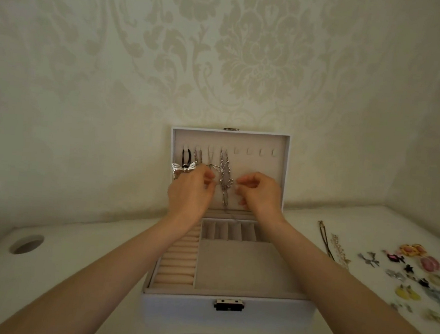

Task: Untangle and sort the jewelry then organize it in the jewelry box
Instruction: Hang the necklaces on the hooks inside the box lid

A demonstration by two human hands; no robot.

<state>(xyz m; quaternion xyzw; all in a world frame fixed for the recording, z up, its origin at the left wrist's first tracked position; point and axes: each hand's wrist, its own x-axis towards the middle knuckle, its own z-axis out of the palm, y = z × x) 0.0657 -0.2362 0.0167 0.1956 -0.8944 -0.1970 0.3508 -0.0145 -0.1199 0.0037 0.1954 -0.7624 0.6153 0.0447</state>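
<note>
A white jewelry box [227,308] stands open on the table, its lid [258,143] upright against the wall. Several necklaces hang from hooks in the lid: a black cord with a silver bow [184,163], thin chains, and a long silver chain [223,178]. My left hand [191,191] and my right hand [260,194] are raised in front of the lid, one on each side of the long silver chain, fingers curled. Whether either hand pinches a fine chain is not visible.
Loose jewelry lies on the table at the right: two necklaces [332,243], pink and yellow earrings [416,250], small dark and silver pieces [403,273]. A round cable hole [26,243] is at the left. The box has ring rolls [179,259] and a flat compartment [242,267].
</note>
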